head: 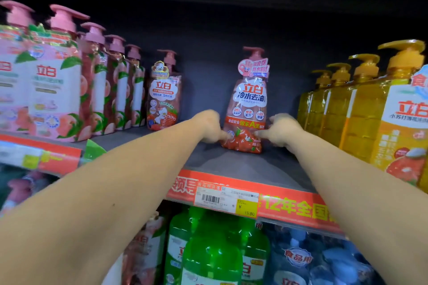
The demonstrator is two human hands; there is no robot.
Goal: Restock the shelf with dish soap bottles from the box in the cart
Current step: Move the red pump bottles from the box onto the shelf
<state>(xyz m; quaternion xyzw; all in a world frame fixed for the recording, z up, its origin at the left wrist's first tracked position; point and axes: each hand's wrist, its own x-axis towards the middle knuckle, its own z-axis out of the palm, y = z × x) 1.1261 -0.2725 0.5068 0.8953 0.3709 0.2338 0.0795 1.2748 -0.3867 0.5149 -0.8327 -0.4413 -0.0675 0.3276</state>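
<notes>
A red dish soap bottle (249, 104) with a pink pump stands upright toward the back of the grey shelf (231, 164). Both my arms reach in to its base. My left hand (208, 127) holds the bottle's lower left side with curled fingers. My right hand (280, 132) pinches the lower right side, fingertips on the label. A second, smaller red bottle (164, 97) stands alone to the left, apart from both hands. The box and the cart are out of view.
Pink peach-label pump bottles (58, 90) fill the shelf's left side, and yellow pump bottles (370, 111) crowd the right. A red price strip (231, 196) lines the shelf's front edge. Green bottles (208, 250) and blue bottles (324, 261) stand on the shelf below.
</notes>
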